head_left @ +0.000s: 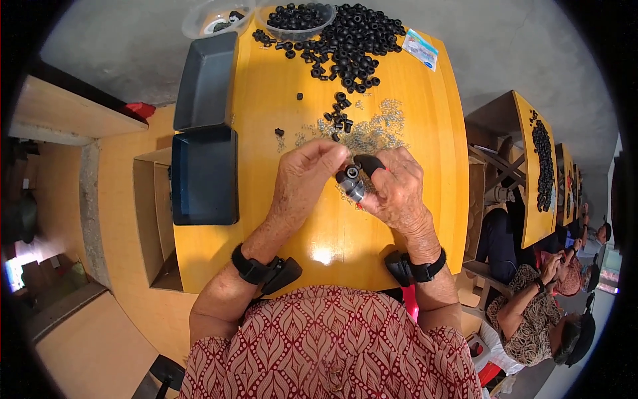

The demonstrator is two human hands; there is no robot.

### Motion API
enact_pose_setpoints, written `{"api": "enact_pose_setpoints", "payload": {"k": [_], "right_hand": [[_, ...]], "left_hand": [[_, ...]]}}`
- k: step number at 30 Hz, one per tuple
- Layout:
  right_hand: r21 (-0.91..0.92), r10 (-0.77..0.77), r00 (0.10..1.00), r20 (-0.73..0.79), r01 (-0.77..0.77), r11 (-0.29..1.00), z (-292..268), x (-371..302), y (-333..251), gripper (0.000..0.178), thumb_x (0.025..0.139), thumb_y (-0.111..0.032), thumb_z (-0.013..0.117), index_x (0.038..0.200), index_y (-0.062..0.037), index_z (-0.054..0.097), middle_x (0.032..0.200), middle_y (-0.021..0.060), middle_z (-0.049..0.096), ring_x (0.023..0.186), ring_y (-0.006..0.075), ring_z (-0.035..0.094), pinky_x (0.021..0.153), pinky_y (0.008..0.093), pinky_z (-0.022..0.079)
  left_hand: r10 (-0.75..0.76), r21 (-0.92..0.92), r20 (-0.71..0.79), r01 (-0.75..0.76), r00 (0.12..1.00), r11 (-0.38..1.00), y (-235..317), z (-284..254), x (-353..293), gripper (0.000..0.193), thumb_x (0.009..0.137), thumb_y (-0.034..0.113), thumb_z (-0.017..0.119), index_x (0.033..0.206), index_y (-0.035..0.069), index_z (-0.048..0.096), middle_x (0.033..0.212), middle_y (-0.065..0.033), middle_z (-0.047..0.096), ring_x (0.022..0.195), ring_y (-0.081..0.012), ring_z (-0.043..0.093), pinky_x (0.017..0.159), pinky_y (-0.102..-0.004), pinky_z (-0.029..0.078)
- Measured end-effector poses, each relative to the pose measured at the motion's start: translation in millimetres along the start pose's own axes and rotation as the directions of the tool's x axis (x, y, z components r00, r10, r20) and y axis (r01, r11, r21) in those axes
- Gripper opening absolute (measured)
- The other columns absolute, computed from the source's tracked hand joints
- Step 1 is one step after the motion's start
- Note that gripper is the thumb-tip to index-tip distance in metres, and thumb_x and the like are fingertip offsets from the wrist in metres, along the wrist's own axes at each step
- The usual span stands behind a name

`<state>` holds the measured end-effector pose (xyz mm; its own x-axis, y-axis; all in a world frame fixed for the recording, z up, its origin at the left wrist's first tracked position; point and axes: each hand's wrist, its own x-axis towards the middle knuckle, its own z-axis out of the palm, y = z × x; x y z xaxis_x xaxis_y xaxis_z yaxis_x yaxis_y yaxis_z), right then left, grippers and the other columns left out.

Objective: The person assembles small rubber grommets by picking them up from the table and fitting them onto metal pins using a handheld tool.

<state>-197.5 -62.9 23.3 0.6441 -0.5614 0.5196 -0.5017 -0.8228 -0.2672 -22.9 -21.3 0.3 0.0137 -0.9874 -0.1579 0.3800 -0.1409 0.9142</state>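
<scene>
My right hand (402,191) is closed around a small black round part with a hole (352,172), held over the middle of the table. A black covering sits on one of its fingers, and a grey wrap seems to be round its thumb. Just left of the part, my left hand (302,176) has thumb and forefinger pressed together; anything between them is too small to make out. Beyond the hands, tiny shiny metal pieces (382,126) lie scattered. Several loose black parts (340,120) lie among them.
A large pile of black parts (359,40) lies at the far end, beside a clear bowl (327,26) of them. A small printed packet (420,50) is at far right. Two dark trays (205,216) (199,120) line the left edge. Other people sit at tables to the right.
</scene>
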Motion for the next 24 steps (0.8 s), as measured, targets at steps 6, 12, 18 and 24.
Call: {"api": "enact_pose_setpoints", "payload": {"k": [6,12,18,24], "right_hand": [[0.069,0.003,1.000,-0.017,-0.002,0.998,11,-1,-10,0.027,0.062,-0.018,0.077,0.062,-0.0044,0.054,0.073,0.0092,0.057,0.066,0.0270,0.058,0.062,0.0389,0.046],[0.178,-0.084,0.988,-0.127,0.106,0.978,27,1,-19,0.024,0.060,-0.011,0.078,0.070,-0.0044,0.057,0.075,0.0105,0.062,0.068,0.0280,0.061,0.060,0.0388,0.047],[0.158,-0.091,0.993,-0.074,0.102,0.982,24,-4,-17,0.023,0.052,-0.017,0.074,0.058,-0.0057,0.054,0.073,0.0080,0.055,0.068,0.0261,0.057,0.064,0.0391,0.046],[0.157,-0.194,0.981,0.020,0.189,0.969,17,2,-12,0.023,0.052,-0.020,0.073,0.057,-0.0076,0.055,0.073,0.0060,0.052,0.071,0.0256,0.057,0.065,0.0382,0.044]], "left_hand": [[0.081,-0.099,-0.019,-0.083,0.997,0.992,-3,8,1,0.036,0.101,0.029,0.049,0.121,0.000,0.056,0.112,-0.0111,0.065,0.106,-0.0171,0.061,0.094,-0.0305,0.045],[0.050,-0.035,0.191,-0.044,0.980,0.998,8,11,-5,0.063,0.104,0.047,0.023,0.139,-0.003,0.037,0.129,-0.0180,0.055,0.120,-0.0253,0.053,0.105,-0.0354,0.039],[0.100,-0.090,0.278,-0.078,0.955,0.993,-1,13,-4,0.072,0.102,0.052,0.017,0.142,-0.005,0.034,0.137,-0.0184,0.047,0.122,-0.0241,0.050,0.106,-0.0352,0.036],[0.049,-0.032,0.308,-0.041,0.950,0.999,2,13,-4,0.072,0.102,0.052,0.017,0.142,-0.006,0.035,0.137,-0.0170,0.047,0.125,-0.0222,0.047,0.110,-0.0342,0.031]]}}
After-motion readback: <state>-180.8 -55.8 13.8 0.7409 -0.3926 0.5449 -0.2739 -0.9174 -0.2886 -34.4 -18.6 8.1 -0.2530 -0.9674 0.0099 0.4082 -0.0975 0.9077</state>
